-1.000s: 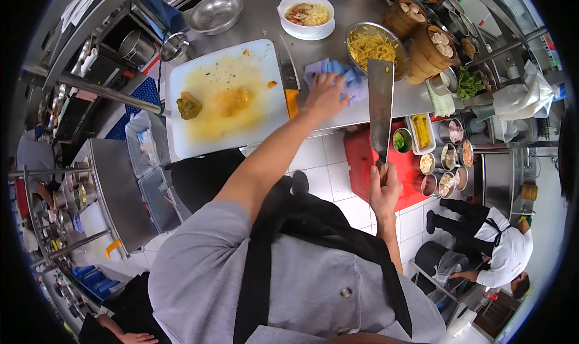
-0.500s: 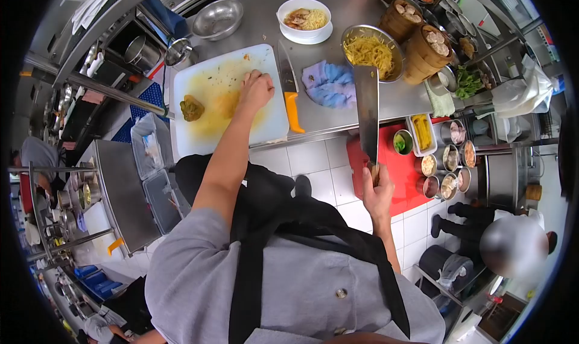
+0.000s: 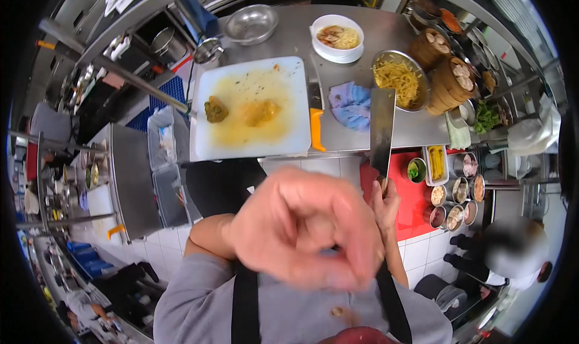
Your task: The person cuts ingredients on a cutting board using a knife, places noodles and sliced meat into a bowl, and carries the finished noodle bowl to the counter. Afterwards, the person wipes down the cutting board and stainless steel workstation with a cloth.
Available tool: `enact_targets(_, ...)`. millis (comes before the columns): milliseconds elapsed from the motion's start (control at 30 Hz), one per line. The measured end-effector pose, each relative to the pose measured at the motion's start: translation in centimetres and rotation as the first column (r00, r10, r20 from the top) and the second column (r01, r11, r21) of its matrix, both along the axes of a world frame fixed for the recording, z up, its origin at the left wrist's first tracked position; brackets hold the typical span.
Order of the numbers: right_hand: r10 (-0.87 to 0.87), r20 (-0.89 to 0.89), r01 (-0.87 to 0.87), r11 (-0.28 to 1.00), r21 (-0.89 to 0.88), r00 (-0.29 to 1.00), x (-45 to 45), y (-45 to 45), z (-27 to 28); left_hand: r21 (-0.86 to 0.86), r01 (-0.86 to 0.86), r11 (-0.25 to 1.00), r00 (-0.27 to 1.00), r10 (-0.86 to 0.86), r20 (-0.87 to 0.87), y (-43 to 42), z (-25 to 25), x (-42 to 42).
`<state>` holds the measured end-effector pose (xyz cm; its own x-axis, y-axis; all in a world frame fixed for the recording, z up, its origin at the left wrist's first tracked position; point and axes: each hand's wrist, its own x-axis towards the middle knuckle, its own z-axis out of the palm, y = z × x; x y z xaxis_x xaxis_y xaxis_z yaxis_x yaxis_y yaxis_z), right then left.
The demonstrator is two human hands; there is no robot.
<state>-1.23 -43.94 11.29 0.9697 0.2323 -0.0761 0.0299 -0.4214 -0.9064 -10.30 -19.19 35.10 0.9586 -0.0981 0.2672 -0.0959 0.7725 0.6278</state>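
My left hand is raised close to the camera, its fingers curled into a pinch; anything held between them is too small or blurred to see. My right hand grips a cleaver by its wooden handle, the broad blade pointing away over the counter edge. A white cutting board lies at the left, stained yellow. On it sit a greenish-brown lump of pickled vegetable and a smear of yellow liquid. A knife with an orange handle lies along the board's right side.
A blue-purple cloth, a bowl of yellow shreds, a white noodle bowl and a metal bowl stand on the steel counter. Bamboo steamers and several ingredient tins are at right. A co-worker stands beyond.
My left hand has lifted off the cutting board and come up close to the camera, fingers curled. The cleaver stays in my right hand. The view has shifted slightly.
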Motion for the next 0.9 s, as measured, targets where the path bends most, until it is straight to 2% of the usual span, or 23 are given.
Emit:
enact_targets(33, 0.005, -0.088, 0.003, 0.996, 0.090, 0.996, 0.3, 0.4, -0.8, -0.041, 0.010, 0.999, 1.000, -0.009, 0.016, -0.3, 0.6, -0.3)
enact_targets(100, 0.011, -0.157, 0.013, 0.988, 0.152, 0.988, 0.0, 0.7, -1.0, -0.146, 0.192, 0.971, 0.964, -0.158, 0.213, 0.0, 0.4, -0.8)
enact_targets(133, 0.008, -0.192, 0.038, 0.971, 0.235, 0.981, 0.5, 1.8, -1.0, -0.130, 0.178, 0.975, 0.966, -0.148, 0.211, 0.2, -0.1, -0.8)
enact_targets(167, 0.006, -0.217, 0.058, 0.956, 0.286, 0.976, 0.2, 2.4, -1.0, -0.248, 0.053, 0.967, 0.988, -0.014, 0.155, -0.3, -1.1, -0.7)
enact_targets(200, -0.017, -0.271, 0.088, 0.964, 0.250, 0.962, -1.2, 1.8, -0.9, -0.382, -0.058, 0.923, 0.998, 0.066, 0.008, -0.7, -2.9, -0.7)
enact_targets(233, 0.007, -0.208, 0.037, 0.978, 0.207, 0.978, -1.4, 1.9, -1.1, -0.485, -0.193, 0.853, 0.980, 0.144, -0.138, -1.2, -4.8, -0.7)
enact_targets(267, 0.049, -0.122, -0.028, 0.986, 0.167, 0.991, -0.5, 2.2, -1.3, -0.551, -0.315, 0.773, 0.941, 0.180, -0.285, -0.4, -9.5, 1.1)
enact_targets(300, 0.030, -0.089, -0.018, 0.991, 0.134, 0.996, -0.6, 2.1, -1.3, -0.538, -0.320, 0.780, 0.910, 0.095, -0.403, -0.2, -16.6, 1.6)
enact_targets(333, 0.016, -0.058, -0.010, 0.995, 0.101, 0.998, -1.1, 2.2, -1.4, -0.207, -0.383, 0.900, 0.692, 0.131, -0.710, -1.1, -24.6, 1.7)
enact_targets(367, 0.014, -0.091, -0.007, 0.997, 0.076, 0.996, -1.6, 1.9, -1.7, -0.273, -0.341, 0.900, 0.590, -0.022, -0.807, -1.4, -30.2, 0.5)
enact_targets(400, -0.004, -0.197, 0.039, 0.984, 0.174, 0.980, -2.3, 1.4, -2.1, -0.349, -0.312, 0.884, 0.462, -0.180, -0.869, -2.4, -33.5, -1.6)
enact_targets(433, -0.012, -0.280, 0.092, 0.958, 0.273, 0.960, -1.9, 1.1, -2.3, -0.364, -0.321, 0.874, 0.451, -0.197, -0.870, -3.2, -34.4, -2.9)
enact_targets(467, -0.021, -0.277, 0.095, 0.961, 0.259, 0.961, -1.0, 1.1, -2.1, -0.511, -0.215, 0.832, 0.599, -0.301, -0.742, -3.5, -35.2, -3.4)
enact_targets(500, -0.036, -0.201, 0.064, 0.989, 0.131, 0.979, -1.2, 0.5, -1.8, -0.638, -0.088, 0.765, 0.700, -0.408, -0.586, -4.2, -35.6, -4.6)
enact_targets(533, -0.037, -0.147, 0.036, 0.999, -0.015, 0.988, -2.4, -0.7, -1.7, -0.664, -0.273, 0.696, 0.637, -0.386, -0.667, -4.3, -34.2, -4.6)
enact_targets(567, -0.044, -0.255, 0.088, 0.983, 0.163, 0.966, -2.7, -1.3, -2.3, -0.641, -0.244, 0.727, 0.673, -0.349, -0.652, -3.8, -34.1, -4.9)
enact_targets(633, -0.037, -0.280, 0.086, 0.982, 0.165, 0.959, -3.0, -2.8, -3.2, -0.608, -0.232, 0.759, 0.713, -0.293, -0.637, -3.2, -33.5, -5.3)
enact_targets(700, -0.025, -0.281, 0.083, 0.977, 0.197, 0.960, -3.2, -3.6, -3.9, -0.604, -0.057, 0.795, 0.779, -0.342, -0.525, -3.0, -32.1, -6.1)
enact_targets(733, -0.015, -0.292, 0.074, 0.978, 0.194, 0.956, -3.4, -3.7, -3.7, -0.604, -0.073, 0.793, 0.777, -0.335, -0.534, -2.7, -31.4, -6.7)
enact_targets(800, -0.004, -0.269, 0.057, 0.980, 0.190, 0.963, -3.4, -3.9, -3.4, -0.434, 0.041, 0.900, 0.843, -0.264, -0.468, -1.6, -29.8, -7.5)
enact_targets(833, -0.014, -0.269, 0.064, 0.982, 0.175, 0.963, -3.4, -4.0, -3.5, -0.313, 0.023, 0.950, 0.860, -0.179, -0.479, -1.0, -28.4, -7.9)
enact_targets(867, -0.018, -0.274, 0.067, 0.983, 0.169, 0.962, -3.3, -4.0, -3.3, -0.111, 0.021, 0.994, 0.880, -0.071, -0.469, -0.1, -26.3, -8.2)
enact_targets(900, -0.017, -0.258, 0.061, 0.985, 0.161, 0.966, -3.2, -3.7, -2.9, 0.180, -0.015, 0.984, 0.920, 0.084, -0.382, 0.7, -23.2, -8.4)
